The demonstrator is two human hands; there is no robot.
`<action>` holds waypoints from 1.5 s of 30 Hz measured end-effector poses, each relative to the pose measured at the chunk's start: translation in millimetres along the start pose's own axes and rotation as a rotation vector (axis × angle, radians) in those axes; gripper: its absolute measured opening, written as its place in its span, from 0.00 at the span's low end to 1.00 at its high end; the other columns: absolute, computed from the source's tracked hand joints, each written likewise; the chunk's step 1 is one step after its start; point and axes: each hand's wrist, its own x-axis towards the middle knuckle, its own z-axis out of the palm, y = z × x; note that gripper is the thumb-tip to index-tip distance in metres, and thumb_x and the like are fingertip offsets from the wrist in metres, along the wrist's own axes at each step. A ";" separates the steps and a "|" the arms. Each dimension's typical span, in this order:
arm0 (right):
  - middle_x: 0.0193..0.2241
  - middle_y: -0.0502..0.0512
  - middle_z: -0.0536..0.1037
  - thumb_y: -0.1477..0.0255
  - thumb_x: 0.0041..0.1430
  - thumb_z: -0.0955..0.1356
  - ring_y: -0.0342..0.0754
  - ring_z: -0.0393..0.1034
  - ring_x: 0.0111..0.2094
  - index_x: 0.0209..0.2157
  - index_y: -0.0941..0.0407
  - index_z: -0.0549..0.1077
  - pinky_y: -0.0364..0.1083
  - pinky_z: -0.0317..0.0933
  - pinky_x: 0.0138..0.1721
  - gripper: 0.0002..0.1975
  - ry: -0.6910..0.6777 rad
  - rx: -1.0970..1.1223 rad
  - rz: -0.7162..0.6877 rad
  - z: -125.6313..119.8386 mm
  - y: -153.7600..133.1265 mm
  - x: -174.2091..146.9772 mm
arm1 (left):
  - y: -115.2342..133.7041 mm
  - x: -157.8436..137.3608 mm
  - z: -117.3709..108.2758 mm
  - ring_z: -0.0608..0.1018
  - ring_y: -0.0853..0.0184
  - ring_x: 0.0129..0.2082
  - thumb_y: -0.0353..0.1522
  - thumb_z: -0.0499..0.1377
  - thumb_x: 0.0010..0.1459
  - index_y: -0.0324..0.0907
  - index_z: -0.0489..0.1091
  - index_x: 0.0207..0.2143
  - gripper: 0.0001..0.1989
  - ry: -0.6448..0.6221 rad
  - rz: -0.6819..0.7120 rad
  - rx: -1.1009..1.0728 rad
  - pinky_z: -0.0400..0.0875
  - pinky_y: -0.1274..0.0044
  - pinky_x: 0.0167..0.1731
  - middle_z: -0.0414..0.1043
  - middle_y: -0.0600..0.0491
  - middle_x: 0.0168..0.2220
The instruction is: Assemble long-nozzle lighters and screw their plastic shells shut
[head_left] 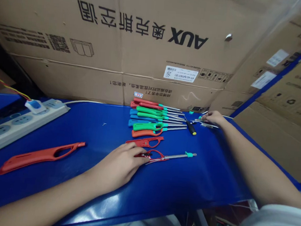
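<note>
My left hand (123, 161) is closed over the handle of a red gas lighter (159, 158), whose shell seems opened. Its metal tube points right and carries a turquoise clip (189, 154). My fingers hide most of the handle's inside. Just behind the hand lies a loose red handle half (148, 142), and another red handle half (41, 155) is far left. My right hand (213, 118) pinches at a small pile of thin metal pieces (207, 124) at the back right; what its fingertips hold is too small to make out. A black screwdriver (191, 128) lies left of that pile.
Several red, green, blue and orange lighters (150, 119) lie in a row on the blue table (107, 123). A white power strip (20, 121) stands at left. Cardboard (134, 55) walls the back and right. Small turquoise clips (191, 112) lie behind the screwdriver.
</note>
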 end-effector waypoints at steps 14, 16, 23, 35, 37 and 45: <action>0.30 0.54 0.80 0.61 0.48 0.76 0.46 0.73 0.31 0.36 0.56 0.79 0.45 0.69 0.36 0.16 -0.213 0.258 -0.432 42.7 -84.1 -135.4 | 6.9 0.8 1.4 0.78 0.57 0.51 0.30 0.55 0.65 0.46 0.73 0.54 0.17 0.076 -0.109 -0.099 0.72 0.61 0.54 0.79 0.51 0.50; 0.30 0.54 0.79 0.61 0.50 0.74 0.45 0.71 0.30 0.34 0.57 0.78 0.45 0.67 0.34 0.14 -0.307 0.237 -0.583 52.6 -89.5 -150.5 | 7.3 0.8 2.0 0.77 0.57 0.52 0.30 0.55 0.65 0.45 0.72 0.55 0.17 0.096 -0.118 -0.112 0.72 0.62 0.54 0.78 0.51 0.51; 0.24 0.50 0.73 0.66 0.56 0.74 0.43 0.63 0.25 0.28 0.58 0.75 0.42 0.56 0.28 0.10 -0.407 -0.057 -0.774 56.8 -80.1 -152.2 | 7.8 -0.1 3.7 0.76 0.59 0.55 0.32 0.56 0.65 0.45 0.70 0.58 0.19 0.125 -0.149 -0.160 0.71 0.63 0.56 0.75 0.49 0.54; 0.36 0.54 0.75 0.68 0.68 0.66 0.45 0.69 0.36 0.38 0.56 0.73 0.43 0.61 0.39 0.07 -0.423 0.066 -1.073 50.9 -85.5 -172.2 | 8.6 -0.8 4.4 0.75 0.59 0.53 0.28 0.56 0.66 0.43 0.70 0.54 0.14 0.054 -0.165 -0.216 0.73 0.65 0.55 0.73 0.48 0.51; 0.38 0.54 0.75 0.69 0.68 0.66 0.45 0.70 0.38 0.39 0.56 0.73 0.43 0.61 0.40 0.06 -0.485 0.059 -1.087 56.7 -88.6 -179.2 | 8.4 0.3 4.6 0.75 0.60 0.52 0.28 0.57 0.66 0.42 0.70 0.51 0.12 0.056 -0.181 -0.241 0.73 0.65 0.54 0.73 0.48 0.50; 0.41 0.55 0.75 0.71 0.70 0.63 0.45 0.71 0.40 0.42 0.55 0.74 0.44 0.63 0.42 0.08 -0.578 0.067 -1.106 72.6 -89.7 -186.4 | 8.0 1.7 5.1 0.75 0.60 0.51 0.27 0.58 0.65 0.41 0.71 0.50 0.11 0.063 -0.192 -0.286 0.73 0.65 0.53 0.73 0.48 0.48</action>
